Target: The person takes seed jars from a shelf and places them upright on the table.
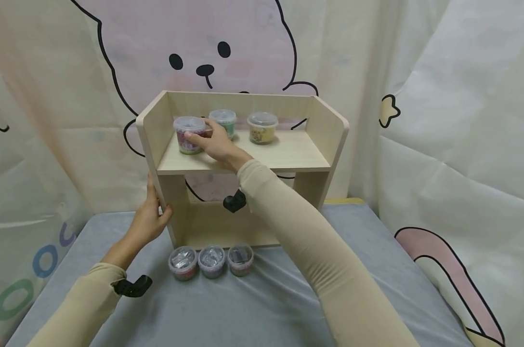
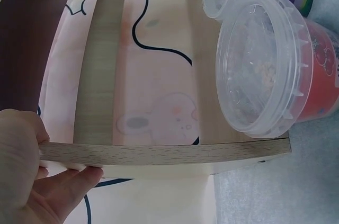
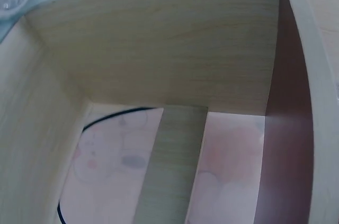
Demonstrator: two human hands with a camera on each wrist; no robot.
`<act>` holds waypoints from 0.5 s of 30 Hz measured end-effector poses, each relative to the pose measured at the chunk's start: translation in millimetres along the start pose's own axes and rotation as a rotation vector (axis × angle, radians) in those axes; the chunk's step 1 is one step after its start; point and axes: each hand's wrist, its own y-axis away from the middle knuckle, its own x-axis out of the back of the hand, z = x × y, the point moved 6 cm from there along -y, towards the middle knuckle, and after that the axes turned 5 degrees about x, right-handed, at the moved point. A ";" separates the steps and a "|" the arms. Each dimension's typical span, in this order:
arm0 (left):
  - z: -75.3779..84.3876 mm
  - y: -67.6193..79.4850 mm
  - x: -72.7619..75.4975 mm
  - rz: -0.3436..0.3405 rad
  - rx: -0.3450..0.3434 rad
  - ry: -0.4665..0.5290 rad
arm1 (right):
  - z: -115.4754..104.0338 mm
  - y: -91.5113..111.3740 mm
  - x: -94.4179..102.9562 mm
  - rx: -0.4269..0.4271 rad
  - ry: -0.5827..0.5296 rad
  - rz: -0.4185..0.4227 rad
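A small pale wooden two-tier shelf (image 1: 244,166) stands on the table. My left hand (image 1: 148,220) grips the front edge of its left side panel, thumb inside and fingers outside, as the left wrist view shows. My right hand (image 1: 222,145) holds a clear-lidded plastic tub (image 1: 188,125) with purple contents at the left of the upper tier. Whether its base touches the board is hard to tell. Behind that hand sits a green tub (image 1: 227,118), partly hidden; a yellow tub (image 1: 263,129) is to its right. The right wrist view shows the lower compartment, not the right hand.
Three more lidded tubs line up before the shelf: a red one (image 1: 183,263), a purple one (image 1: 212,261) and a reddish one (image 1: 241,259). Grey-blue cloth (image 1: 227,313) covers the table. Printed curtains (image 1: 452,120) hang behind and at both sides.
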 end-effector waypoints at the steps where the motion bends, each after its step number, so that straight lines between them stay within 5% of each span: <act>1: -0.2 0.3 0.0 -0.001 -0.001 -0.001 | 0.5 0.7 1.1 0.004 -0.024 0.012; 15: 0.3 0.3 0.4 0.018 -0.007 -0.003 | -3.7 22.5 24.1 0.016 -0.136 -0.005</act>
